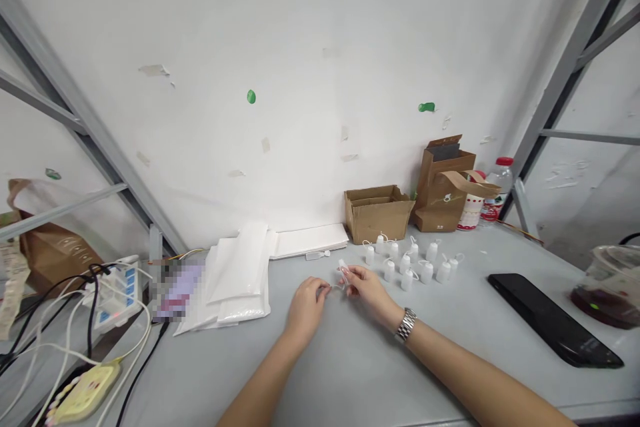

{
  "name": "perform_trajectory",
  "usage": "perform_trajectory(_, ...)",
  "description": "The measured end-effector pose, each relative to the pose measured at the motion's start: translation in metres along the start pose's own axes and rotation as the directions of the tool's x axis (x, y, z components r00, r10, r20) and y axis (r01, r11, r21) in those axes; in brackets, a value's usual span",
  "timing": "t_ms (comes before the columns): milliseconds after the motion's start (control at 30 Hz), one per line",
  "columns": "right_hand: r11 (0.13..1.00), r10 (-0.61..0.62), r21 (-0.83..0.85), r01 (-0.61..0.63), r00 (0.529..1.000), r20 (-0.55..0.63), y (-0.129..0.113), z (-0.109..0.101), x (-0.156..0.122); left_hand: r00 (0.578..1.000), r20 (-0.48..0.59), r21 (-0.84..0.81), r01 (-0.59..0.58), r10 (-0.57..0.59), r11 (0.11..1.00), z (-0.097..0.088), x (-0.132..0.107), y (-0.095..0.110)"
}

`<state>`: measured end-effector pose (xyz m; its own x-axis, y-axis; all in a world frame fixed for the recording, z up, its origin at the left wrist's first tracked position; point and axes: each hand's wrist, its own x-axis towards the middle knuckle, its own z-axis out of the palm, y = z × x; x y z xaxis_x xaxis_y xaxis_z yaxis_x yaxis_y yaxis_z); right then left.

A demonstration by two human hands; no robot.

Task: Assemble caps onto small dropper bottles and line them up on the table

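Grey desk [350, 360], pretty cluttered. Bunch of small white bottles [407, 260] just past the fingers [350, 275], open cardboard box [377, 212] and brown paper bag [443, 190] further behind. White pouches [240, 273] stacked off to the left, black phone [553, 320] well off right, power strip [116, 293] far left.

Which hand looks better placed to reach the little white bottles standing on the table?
Probably the right hand: it lies just beside the white bottles, though already holding a small clear vial. The left hand is farther away.
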<state>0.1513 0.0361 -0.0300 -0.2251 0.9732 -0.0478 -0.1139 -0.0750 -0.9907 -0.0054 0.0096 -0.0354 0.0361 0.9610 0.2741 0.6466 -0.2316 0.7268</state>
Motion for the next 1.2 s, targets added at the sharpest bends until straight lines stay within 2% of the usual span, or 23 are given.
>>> perform_trajectory(100,1.0,0.003,-0.007,-0.003,1.0,-0.009,0.002,0.004,-0.003,0.981,-0.05,-0.164,0.177,-0.188,0.97,-0.005,0.005,-0.004)
perform_trajectory(233,0.997,0.058,-0.044,-0.056,0.996,0.061,-0.001,0.009,-0.007,0.948,-0.04,-0.488,0.257,-0.315,0.834,-0.012,0.012,-0.005)
perform_trajectory(367,0.993,0.07,-0.108,-0.048,0.976,0.206,-0.002,0.015,-0.013,0.925,0.065,-0.687,0.314,-0.376,0.655,-0.017,0.011,0.003)
perform_trajectory(500,0.989,0.094,-0.137,-0.057,0.954,0.284,-0.001,0.018,-0.017,0.925,0.118,-0.757,0.32,-0.362,0.569,-0.017,0.008,0.01)
perform_trajectory(933,0.997,0.042,-0.079,-0.023,0.967,0.251,-0.004,0.019,-0.018,0.917,0.138,-0.759,0.341,-0.374,0.555,-0.017,0.009,0.007)
perform_trajectory(1067,0.997,0.029,-0.07,-0.012,0.97,0.243,-0.004,0.019,-0.018,0.912,0.107,-0.751,0.335,-0.395,0.569,-0.017,0.009,0.007)
perform_trajectory(1200,0.998,0.02,-0.067,-0.003,0.966,0.257,-0.004,0.019,-0.018,0.931,0.096,-0.729,0.307,-0.352,0.612,-0.018,0.008,0.011)
